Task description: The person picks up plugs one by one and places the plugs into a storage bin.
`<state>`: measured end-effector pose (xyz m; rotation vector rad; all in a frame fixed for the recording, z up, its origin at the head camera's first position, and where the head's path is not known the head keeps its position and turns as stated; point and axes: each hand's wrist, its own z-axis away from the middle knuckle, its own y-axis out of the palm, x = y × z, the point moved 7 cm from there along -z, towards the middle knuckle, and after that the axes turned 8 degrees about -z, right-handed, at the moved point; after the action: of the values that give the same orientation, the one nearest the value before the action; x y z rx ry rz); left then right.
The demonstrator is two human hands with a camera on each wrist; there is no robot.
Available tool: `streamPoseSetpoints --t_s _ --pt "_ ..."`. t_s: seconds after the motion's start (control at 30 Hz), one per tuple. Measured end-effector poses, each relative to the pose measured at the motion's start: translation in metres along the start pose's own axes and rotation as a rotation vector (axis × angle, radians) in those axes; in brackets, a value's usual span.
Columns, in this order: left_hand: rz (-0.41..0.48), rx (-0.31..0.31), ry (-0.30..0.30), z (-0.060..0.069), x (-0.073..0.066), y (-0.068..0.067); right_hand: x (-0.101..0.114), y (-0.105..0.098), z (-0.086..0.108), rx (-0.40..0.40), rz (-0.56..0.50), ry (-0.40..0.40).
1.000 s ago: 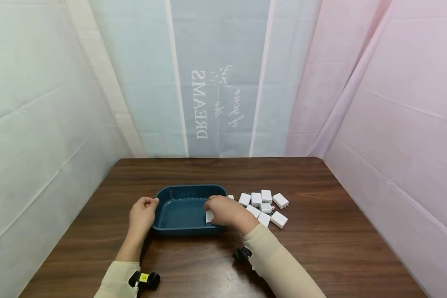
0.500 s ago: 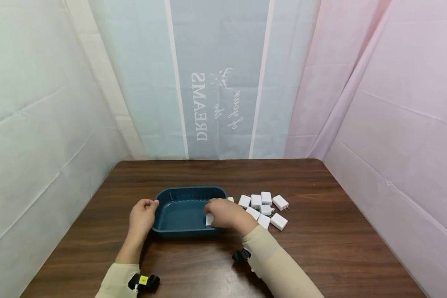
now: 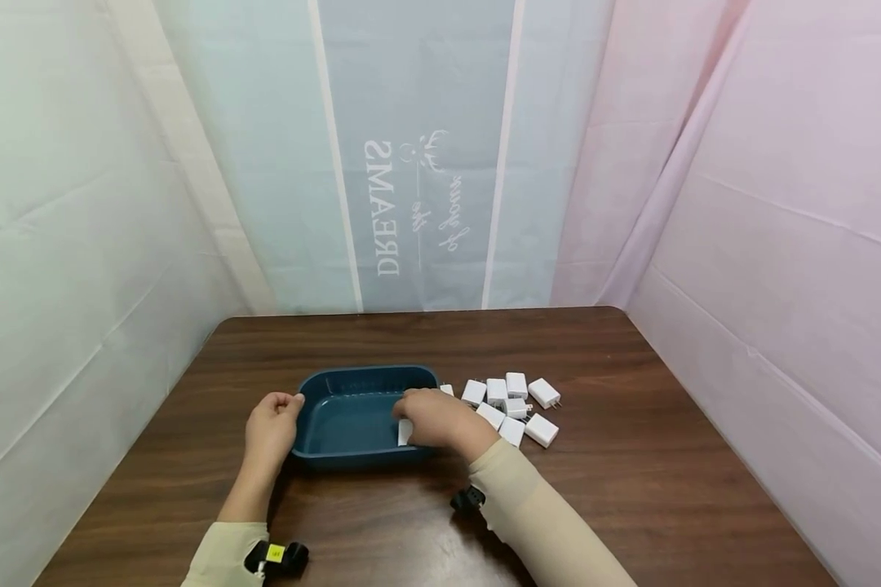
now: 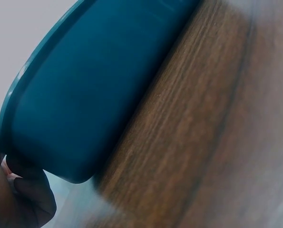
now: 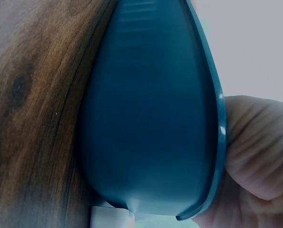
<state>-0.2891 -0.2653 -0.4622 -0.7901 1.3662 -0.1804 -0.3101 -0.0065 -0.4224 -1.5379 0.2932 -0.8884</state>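
Note:
A dark blue plastic basin [image 3: 352, 420] stands on the table. My left hand [image 3: 272, 428] pinches its left rim; in the left wrist view its thumb and curled fingers [image 4: 34, 194] sit at the basin's corner. My right hand [image 3: 440, 420] reaches over the right rim, fingers curled down inside. They hold a white charger plug [image 3: 405, 432] low at the basin's front right corner; its far part is hidden by the hand. In the right wrist view the palm [image 5: 260, 147] lies against the rim, and the fingertips are out of sight.
Several white charger plugs [image 3: 516, 408], some with prongs showing, lie loosely on the brown wooden table [image 3: 631, 456] right of the basin. One charger plug [image 3: 447, 390] lies close against its right end. Hanging cloth [image 3: 426, 163] closes off the back and sides.
The head view has shifted slightly, so everything sits a little further left. Both hands, the basin and the charger plugs keep nearly the same places relative to one another.

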Motion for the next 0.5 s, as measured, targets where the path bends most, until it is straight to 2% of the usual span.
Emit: streamPoseSetpoints --t_s 0.5 --pt "0.009 -0.023 0.001 0.0004 0.0005 -0.0006 0.003 -0.0009 -0.0018 0.023 0.028 -0.003"
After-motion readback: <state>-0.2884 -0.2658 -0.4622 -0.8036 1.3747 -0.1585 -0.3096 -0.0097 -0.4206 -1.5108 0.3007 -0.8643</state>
